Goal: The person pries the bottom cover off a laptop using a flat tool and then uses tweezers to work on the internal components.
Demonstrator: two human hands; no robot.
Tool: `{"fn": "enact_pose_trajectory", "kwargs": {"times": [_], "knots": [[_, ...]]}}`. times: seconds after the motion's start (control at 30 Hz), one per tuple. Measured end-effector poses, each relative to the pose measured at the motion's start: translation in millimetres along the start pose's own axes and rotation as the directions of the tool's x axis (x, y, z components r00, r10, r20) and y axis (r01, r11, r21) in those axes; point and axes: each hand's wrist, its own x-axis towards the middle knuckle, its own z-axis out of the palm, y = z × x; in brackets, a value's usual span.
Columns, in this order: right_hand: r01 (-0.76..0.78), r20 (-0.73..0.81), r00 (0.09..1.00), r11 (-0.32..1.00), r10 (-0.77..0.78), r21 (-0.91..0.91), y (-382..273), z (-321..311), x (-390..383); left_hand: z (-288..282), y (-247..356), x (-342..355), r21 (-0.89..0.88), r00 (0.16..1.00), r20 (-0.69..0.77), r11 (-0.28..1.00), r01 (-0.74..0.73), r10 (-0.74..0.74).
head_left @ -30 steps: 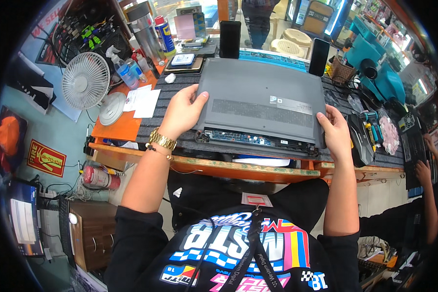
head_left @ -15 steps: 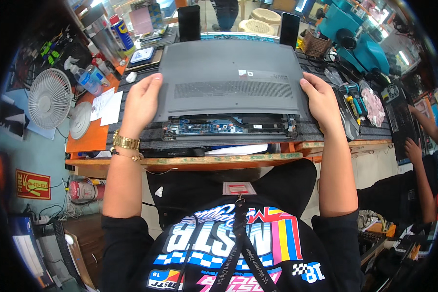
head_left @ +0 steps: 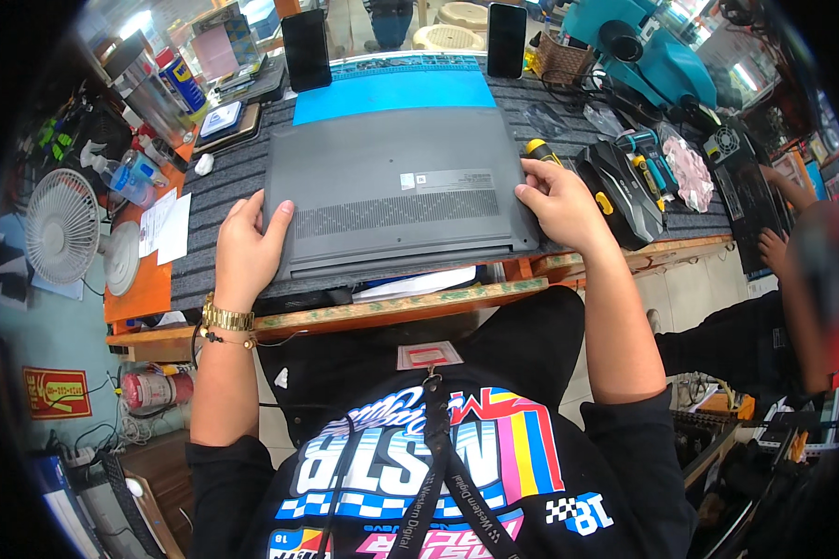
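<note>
A dark grey laptop bottom cover [head_left: 401, 154] with a long vent grille lies over the laptop, underside up, on a striped grey mat [head_left: 216, 191]. The inside parts are hidden under it. My left hand [head_left: 252, 244] is closed at its near left edge, thumb on top. At the right edge, my right hand [head_left: 564, 207] grips it the same way, with its fingertips partly out of sight. Just beyond the far edge is a blue mat [head_left: 396, 96]. A yellow-and-black tool [head_left: 543, 151] lies close to my right hand.
Two dark phones [head_left: 306, 51] stand upright at the back. On the right are a black-and-yellow device [head_left: 620, 194], screwdrivers [head_left: 645, 177] and a teal machine [head_left: 657, 61]. To the left are a white fan [head_left: 62, 224], papers [head_left: 166, 226] and a spray can [head_left: 181, 82]. Another person's hand [head_left: 774, 252] is at far right.
The cover has come down and toward me over the laptop, hiding the circuit board that showed at the near edge. Both hands moved with it. The blue mat beyond is now exposed.
</note>
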Motion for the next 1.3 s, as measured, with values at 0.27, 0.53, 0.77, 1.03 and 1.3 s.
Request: {"fn": "enact_pose_trajectory", "kwargs": {"times": [0.27,0.53,0.77,1.03,1.3], "knots": [[0.032,-0.011,0.999,0.997,-0.033,-0.074,-0.3,5.5,0.5,5.3,-6.9,0.6,0.04,0.999,-0.041,0.999,-0.012,0.014],[0.147,-0.02,0.988,0.974,-0.152,-0.173,-0.1,11.8,-12.3,7.1,-0.7,-5.2,0.101,1.0,-0.013,0.995,0.011,-0.01],[0.266,-0.042,0.948,0.857,-0.316,-0.441,2.2,26.8,-35.3,10.7,-0.3,-8.5,0.229,0.997,-0.008,0.97,-0.077,0.081],[0.293,-0.059,0.936,0.86,-0.347,-0.417,-1.5,24.0,-40.7,25.1,20.8,-16.6,0.237,0.994,0.088,0.971,0.038,-0.061],[0.342,-0.015,0.913,0.783,-0.408,-0.52,-41.5,39.9,-58.8,22.5,41.2,-19.7,0.406,0.981,0.185,0.913,-0.026,-0.054]]}}
